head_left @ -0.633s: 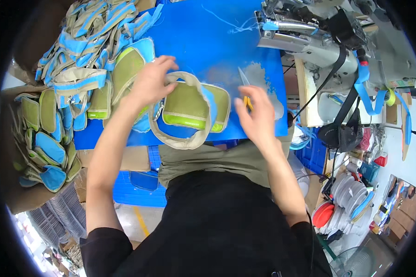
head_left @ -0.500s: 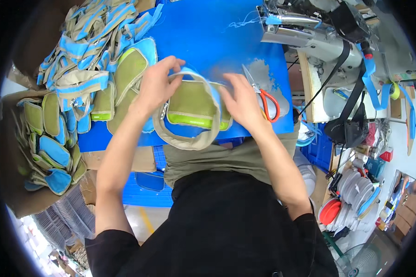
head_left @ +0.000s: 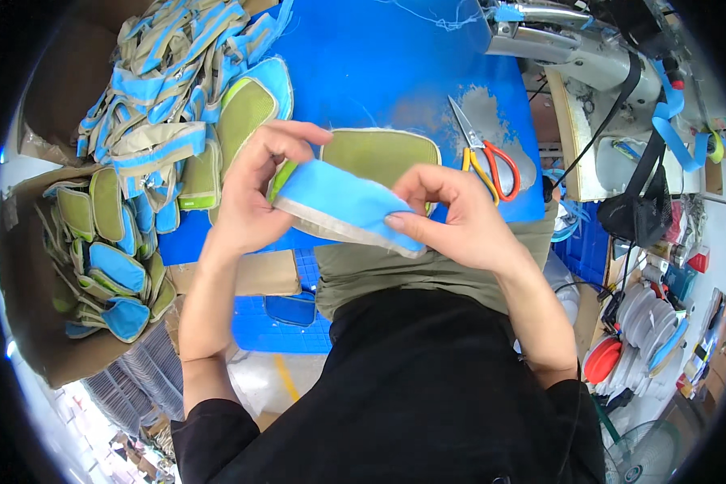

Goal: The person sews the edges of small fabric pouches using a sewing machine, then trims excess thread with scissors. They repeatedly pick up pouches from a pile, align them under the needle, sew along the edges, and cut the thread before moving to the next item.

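Between my two hands is a fabric piece (head_left: pixel 343 198) with a blue face, a beige edge along its near side and a bit of green at its left end. My left hand (head_left: pixel 254 181) grips that left end. At the other end, my right hand (head_left: pixel 452 214) pinches the edge between thumb and fingers. Under and behind it, an olive-green mesh panel (head_left: pixel 391 153) with beige edging lies on the blue table (head_left: pixel 355 73). The held piece hides part of this panel. The beige looped strip is not recognisable now.
Scissors (head_left: pixel 494 165) with orange and yellow grips lie right of my hands. At the left are heaped blue-and-beige strips (head_left: pixel 165 77), green panels (head_left: pixel 246 113) and a cardboard box (head_left: pixel 32 266) of similar pieces. A sewing machine (head_left: pixel 557 48) stands at the far right.
The beige-and-blue loop that stood over the green panel no longer shows as a loop. Both hands have come nearer and now hold the blue-faced piece; the view has shifted slightly.
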`<action>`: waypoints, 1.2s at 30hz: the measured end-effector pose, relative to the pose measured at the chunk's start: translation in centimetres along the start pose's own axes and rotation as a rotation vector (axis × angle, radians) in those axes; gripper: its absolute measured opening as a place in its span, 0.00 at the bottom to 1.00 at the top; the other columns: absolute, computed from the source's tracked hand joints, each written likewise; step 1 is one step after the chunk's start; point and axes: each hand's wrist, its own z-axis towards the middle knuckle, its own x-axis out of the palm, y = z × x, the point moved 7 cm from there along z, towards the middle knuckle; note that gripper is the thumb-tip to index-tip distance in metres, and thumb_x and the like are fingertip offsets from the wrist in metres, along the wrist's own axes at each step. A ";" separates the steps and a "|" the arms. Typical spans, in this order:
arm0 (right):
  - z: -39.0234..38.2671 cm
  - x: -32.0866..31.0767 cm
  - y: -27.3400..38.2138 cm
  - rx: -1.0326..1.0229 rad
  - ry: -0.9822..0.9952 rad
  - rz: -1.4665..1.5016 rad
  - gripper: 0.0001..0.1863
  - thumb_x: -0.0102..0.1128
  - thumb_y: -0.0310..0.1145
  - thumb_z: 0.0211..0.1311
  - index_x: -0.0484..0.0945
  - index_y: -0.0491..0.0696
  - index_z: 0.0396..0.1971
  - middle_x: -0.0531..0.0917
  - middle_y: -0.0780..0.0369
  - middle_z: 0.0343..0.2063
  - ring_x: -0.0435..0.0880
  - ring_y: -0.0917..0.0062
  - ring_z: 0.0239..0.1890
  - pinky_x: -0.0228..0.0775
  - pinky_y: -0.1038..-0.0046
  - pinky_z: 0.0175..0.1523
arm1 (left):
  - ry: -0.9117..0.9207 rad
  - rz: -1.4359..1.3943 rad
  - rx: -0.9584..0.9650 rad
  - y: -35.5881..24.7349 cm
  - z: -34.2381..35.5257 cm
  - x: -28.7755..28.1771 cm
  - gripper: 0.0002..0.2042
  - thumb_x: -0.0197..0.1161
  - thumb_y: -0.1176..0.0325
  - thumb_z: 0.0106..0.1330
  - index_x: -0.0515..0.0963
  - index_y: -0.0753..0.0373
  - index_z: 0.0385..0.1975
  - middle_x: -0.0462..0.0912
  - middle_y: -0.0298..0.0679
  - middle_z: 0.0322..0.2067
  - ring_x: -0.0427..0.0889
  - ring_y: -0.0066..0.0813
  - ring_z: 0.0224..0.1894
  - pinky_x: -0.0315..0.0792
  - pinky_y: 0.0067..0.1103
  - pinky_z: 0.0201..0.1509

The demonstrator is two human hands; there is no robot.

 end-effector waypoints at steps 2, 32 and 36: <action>-0.5 -0.6 0.8 -0.065 -0.030 -0.181 0.10 0.73 0.29 0.64 0.83 0.43 0.41 0.80 0.71 0.24 0.76 0.90 0.29 0.68 0.80 0.37 | 0.190 0.044 -0.103 -0.6 0.4 0.6 0.28 0.77 0.72 0.54 0.76 0.62 0.56 0.82 0.44 0.52 0.81 0.31 0.53 0.73 0.30 0.63; -2.3 0.2 1.3 -0.217 0.018 -0.279 0.12 0.72 0.25 0.59 0.86 0.48 0.44 0.84 0.64 0.34 0.78 0.78 0.28 0.67 0.75 0.31 | 0.388 0.332 -0.073 -3.5 -0.1 2.9 0.15 0.80 0.78 0.49 0.88 0.62 0.39 0.85 0.41 0.36 0.85 0.35 0.39 0.76 0.27 0.42; -2.2 0.0 1.0 -0.134 -0.022 -0.245 0.08 0.76 0.22 0.54 0.86 0.45 0.33 0.86 0.65 0.31 0.77 0.80 0.28 0.65 0.76 0.33 | 0.385 0.320 -0.059 -3.4 -0.1 2.9 0.15 0.80 0.77 0.49 0.88 0.62 0.38 0.85 0.40 0.37 0.85 0.34 0.39 0.76 0.26 0.42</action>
